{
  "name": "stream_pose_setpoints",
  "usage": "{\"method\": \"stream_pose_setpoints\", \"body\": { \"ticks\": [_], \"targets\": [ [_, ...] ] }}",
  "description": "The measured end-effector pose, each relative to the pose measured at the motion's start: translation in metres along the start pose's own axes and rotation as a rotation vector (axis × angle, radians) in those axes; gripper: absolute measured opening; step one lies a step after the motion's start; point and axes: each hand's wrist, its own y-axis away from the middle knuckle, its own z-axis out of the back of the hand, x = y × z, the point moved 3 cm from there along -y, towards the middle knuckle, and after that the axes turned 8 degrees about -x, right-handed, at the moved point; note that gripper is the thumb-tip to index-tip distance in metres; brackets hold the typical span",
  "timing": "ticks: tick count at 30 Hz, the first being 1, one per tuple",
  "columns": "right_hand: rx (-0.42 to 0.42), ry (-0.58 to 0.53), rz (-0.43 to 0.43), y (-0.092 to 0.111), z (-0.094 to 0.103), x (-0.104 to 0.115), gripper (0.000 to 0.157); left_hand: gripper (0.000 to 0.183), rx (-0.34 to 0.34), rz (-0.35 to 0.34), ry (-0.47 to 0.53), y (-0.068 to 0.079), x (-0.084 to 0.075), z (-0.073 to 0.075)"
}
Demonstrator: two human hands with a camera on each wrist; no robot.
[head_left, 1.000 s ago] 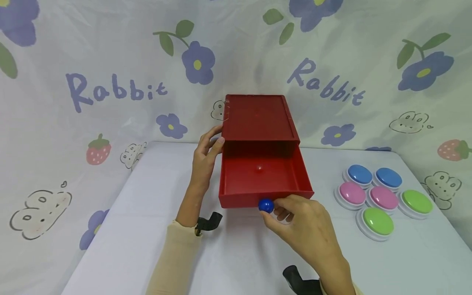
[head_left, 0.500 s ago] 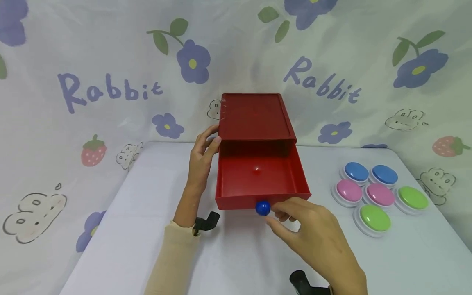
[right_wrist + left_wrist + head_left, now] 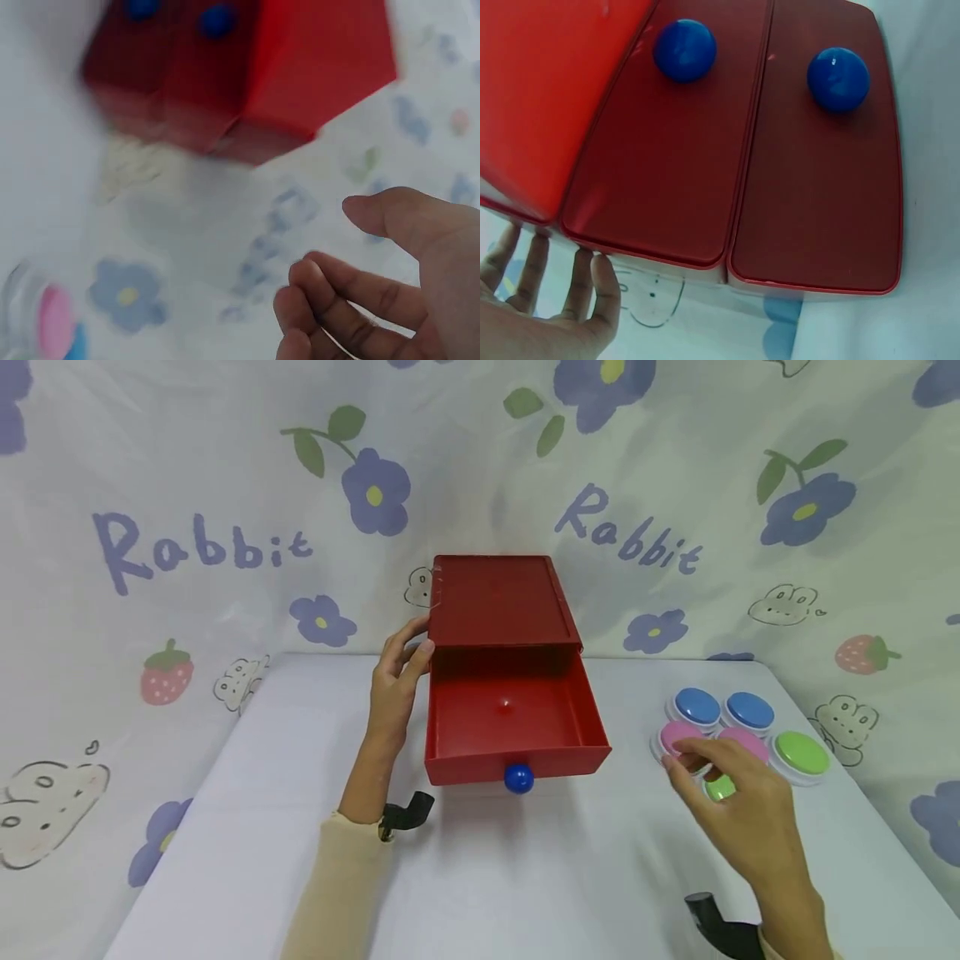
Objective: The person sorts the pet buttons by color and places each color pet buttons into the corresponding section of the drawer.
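Note:
A red drawer cabinet point(image 3: 498, 602) stands at the middle back of the white table. Its top drawer point(image 3: 457, 770) is pulled out toward me, with a blue knob point(image 3: 519, 778) on its front. Below it, in the left wrist view, two drawer fronts with blue knobs point(image 3: 685, 50) sit flush. My left hand point(image 3: 393, 685) rests its fingertips against the cabinet's left side. Apart from the drawer, my right hand point(image 3: 746, 802) hangs with loosely bent fingers over the push buttons and holds nothing. It partly covers a pink button point(image 3: 678, 733) and a green button point(image 3: 720, 788).
Two blue buttons point(image 3: 697, 705) and another green button point(image 3: 802, 752) belong to the cluster of white-based buttons on the table's right. A patterned cloth point(image 3: 465, 460) hangs behind the table. Each wrist wears a black camera mount point(image 3: 407, 812).
My right hand has let go of the drawer's blue knob and moved right, over the buttons. The drawer stays pulled out. My left hand keeps its place on the cabinet; the head view has shifted slightly.

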Motion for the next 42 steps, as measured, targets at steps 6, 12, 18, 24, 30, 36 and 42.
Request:
{"method": "stream_pose_setpoints", "body": {
  "ticks": [6, 12, 18, 24, 30, 36, 42],
  "targets": [
    [0.218, 0.243, -0.233, 0.019, 0.008, -0.085, 0.051, 0.047, 0.001, -0.017, -0.004, -0.006, 0.022, 0.002],
    [0.393, 0.373, -0.363, 0.039, 0.006, -0.131, 0.078, 0.045, -0.012, -0.041, -0.007, -0.007, 0.025, 0.005],
    [0.468, 0.456, -0.434, 0.053, 0.006, -0.154, 0.093, 0.045, -0.010, -0.037, -0.009, -0.009, 0.026, 0.005],
    [0.475, 0.462, -0.448, 0.063, 0.004, -0.163, 0.098, 0.045, -0.015, -0.037, -0.018, -0.008, 0.026, 0.006],
    [0.407, 0.436, -0.461, 0.068, 0.006, -0.161, 0.094, 0.045, -0.018, -0.038, -0.016, -0.008, 0.025, 0.006],
    [0.346, 0.412, -0.519, 0.060, 0.017, -0.149, 0.090, 0.044, -0.014, -0.043, -0.006, -0.008, 0.024, 0.004],
    [0.302, 0.351, -0.479, 0.044, 0.025, -0.129, 0.087, 0.044, -0.018, -0.043, -0.018, -0.007, 0.024, 0.005]
  ]
}}
